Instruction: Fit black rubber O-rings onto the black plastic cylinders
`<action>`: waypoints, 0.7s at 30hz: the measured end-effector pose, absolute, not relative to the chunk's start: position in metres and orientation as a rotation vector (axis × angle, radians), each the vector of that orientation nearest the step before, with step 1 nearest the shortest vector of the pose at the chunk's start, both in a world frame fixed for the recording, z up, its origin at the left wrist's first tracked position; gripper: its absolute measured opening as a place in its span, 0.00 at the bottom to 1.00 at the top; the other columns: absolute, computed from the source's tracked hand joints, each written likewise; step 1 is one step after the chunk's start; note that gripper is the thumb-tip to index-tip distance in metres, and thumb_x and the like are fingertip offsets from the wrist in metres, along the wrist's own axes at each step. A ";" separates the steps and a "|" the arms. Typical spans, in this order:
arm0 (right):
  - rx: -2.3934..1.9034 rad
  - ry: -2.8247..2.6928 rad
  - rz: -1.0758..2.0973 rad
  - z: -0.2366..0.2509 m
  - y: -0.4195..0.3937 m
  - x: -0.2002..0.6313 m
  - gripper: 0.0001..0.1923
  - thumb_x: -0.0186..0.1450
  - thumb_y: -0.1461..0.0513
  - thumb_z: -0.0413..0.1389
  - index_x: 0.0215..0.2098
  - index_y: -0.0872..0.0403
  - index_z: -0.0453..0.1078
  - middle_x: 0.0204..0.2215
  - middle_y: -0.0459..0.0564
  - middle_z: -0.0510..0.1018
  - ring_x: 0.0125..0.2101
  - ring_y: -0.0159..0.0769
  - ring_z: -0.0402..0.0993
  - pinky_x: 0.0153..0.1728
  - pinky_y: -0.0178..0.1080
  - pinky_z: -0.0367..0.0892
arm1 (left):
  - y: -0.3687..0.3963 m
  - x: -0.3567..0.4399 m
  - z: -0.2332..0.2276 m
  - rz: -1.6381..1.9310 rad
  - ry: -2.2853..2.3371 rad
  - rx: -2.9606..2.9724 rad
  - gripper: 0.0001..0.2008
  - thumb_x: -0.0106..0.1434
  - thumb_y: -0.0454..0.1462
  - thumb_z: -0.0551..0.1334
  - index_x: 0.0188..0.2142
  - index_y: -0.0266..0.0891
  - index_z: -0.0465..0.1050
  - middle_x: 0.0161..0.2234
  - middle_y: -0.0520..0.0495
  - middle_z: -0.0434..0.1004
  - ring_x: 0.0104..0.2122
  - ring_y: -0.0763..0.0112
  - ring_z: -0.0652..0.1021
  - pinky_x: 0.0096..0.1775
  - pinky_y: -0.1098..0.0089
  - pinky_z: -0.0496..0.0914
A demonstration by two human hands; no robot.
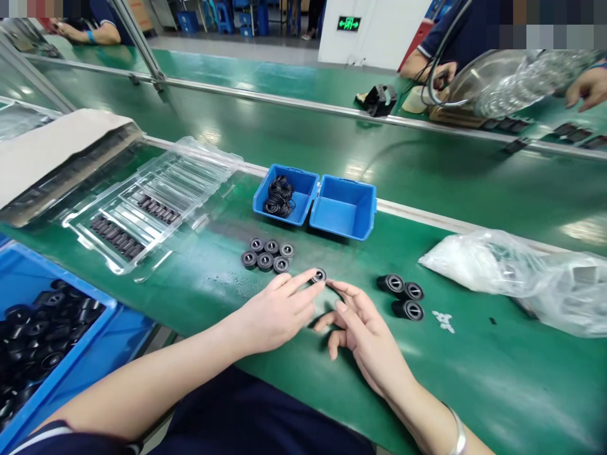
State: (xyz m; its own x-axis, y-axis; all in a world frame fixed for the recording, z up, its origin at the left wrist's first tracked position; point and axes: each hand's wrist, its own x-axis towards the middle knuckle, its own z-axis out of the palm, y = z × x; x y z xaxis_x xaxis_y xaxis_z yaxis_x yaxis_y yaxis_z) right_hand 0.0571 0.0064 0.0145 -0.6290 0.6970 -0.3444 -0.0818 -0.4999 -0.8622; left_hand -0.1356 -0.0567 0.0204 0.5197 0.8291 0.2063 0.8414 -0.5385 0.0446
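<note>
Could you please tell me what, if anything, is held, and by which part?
The left hand has fingertips at the left and near sides of a black round part, the right hand close by; whether either grips it cannot be told.

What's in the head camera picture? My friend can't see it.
The left hand seems to touch a small black part at a green table, the right hand close by. Six similar parts sit left, three right; two small blue bins stand behind.

Exit sign (348, 24) on white wall (367, 48)
</note>
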 end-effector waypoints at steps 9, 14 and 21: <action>-0.933 -1.310 2.020 0.012 0.004 0.057 0.25 0.67 0.57 0.57 0.60 0.37 0.58 0.67 0.49 0.50 0.34 0.31 0.72 0.18 0.33 0.75 | -0.063 -0.135 0.016 -0.416 -1.345 -2.797 0.16 0.70 0.31 0.48 0.52 0.34 0.69 0.63 0.39 0.62 0.65 0.52 0.57 0.47 0.58 0.65; -0.942 -1.305 2.120 0.014 0.007 0.058 0.21 0.67 0.57 0.56 0.58 0.43 0.62 0.60 0.52 0.62 0.35 0.32 0.71 0.21 0.34 0.75 | -0.065 -0.135 0.017 -0.352 -1.327 -2.771 0.14 0.70 0.32 0.50 0.49 0.35 0.72 0.64 0.41 0.61 0.66 0.50 0.55 0.49 0.58 0.64; -0.968 -1.297 2.186 0.015 0.010 0.059 0.23 0.67 0.57 0.56 0.60 0.44 0.61 0.55 0.53 0.66 0.29 0.29 0.69 0.21 0.35 0.75 | -0.062 -0.131 0.026 -0.237 -1.243 -2.747 0.15 0.70 0.33 0.50 0.50 0.34 0.72 0.61 0.41 0.65 0.63 0.51 0.61 0.46 0.61 0.65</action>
State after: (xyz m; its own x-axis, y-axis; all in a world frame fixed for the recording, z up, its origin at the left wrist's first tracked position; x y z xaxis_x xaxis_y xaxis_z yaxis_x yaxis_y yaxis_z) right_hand 0.0593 0.0095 0.0150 -0.6702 0.6536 -0.3515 -0.0048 -0.4774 -0.8787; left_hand -0.1309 -0.0620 0.0261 0.6509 0.7349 0.1901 0.7533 -0.6563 -0.0419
